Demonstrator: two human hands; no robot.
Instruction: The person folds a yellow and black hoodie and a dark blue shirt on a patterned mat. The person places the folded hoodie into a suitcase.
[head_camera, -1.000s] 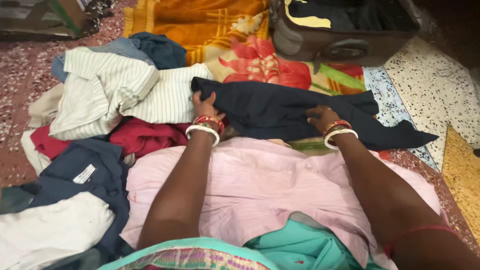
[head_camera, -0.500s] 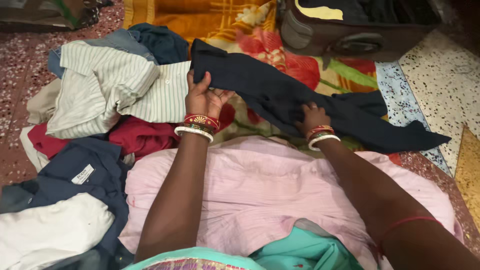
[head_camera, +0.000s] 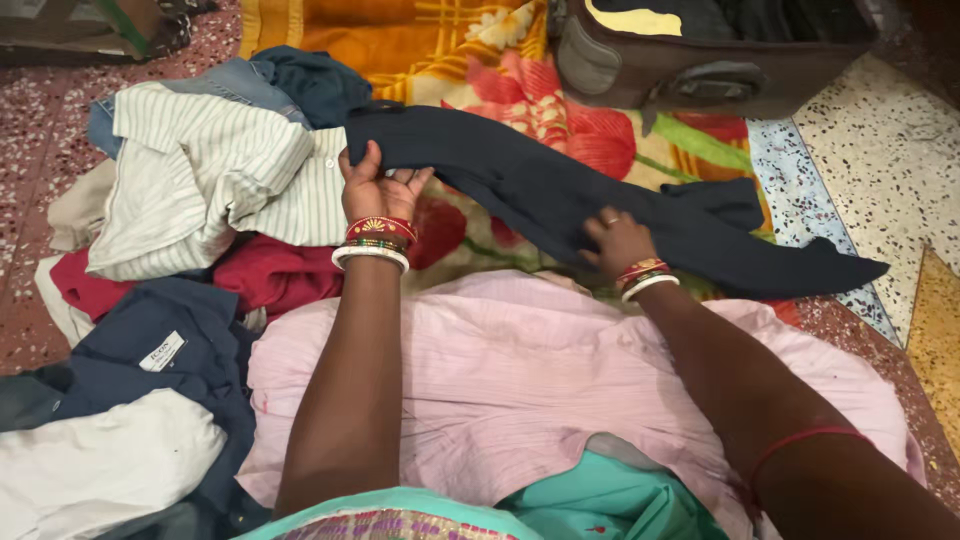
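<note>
Navy garment (head_camera: 560, 190): left hand (head_camera: 375, 185) fingers pinch its edge, right hand (head_camera: 615, 240) fingers grip its middle.

1. The dark garment (head_camera: 560, 195) is matt, soft cloth.
2. Below it, the pink shirt (head_camera: 520, 370) is thin, crinkled cloth.
3. Left of it, the striped shirt (head_camera: 200, 170) is woven cotton-like cloth.
4. Above it, the suitcase (head_camera: 700, 70) looks like coarse fabric.
5. The floor (head_camera: 870, 170) is smooth speckled stone.

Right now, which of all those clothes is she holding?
The long dark navy garment, gripped by both hands over the flowered blanket; the other clothes lie untouched.
</note>
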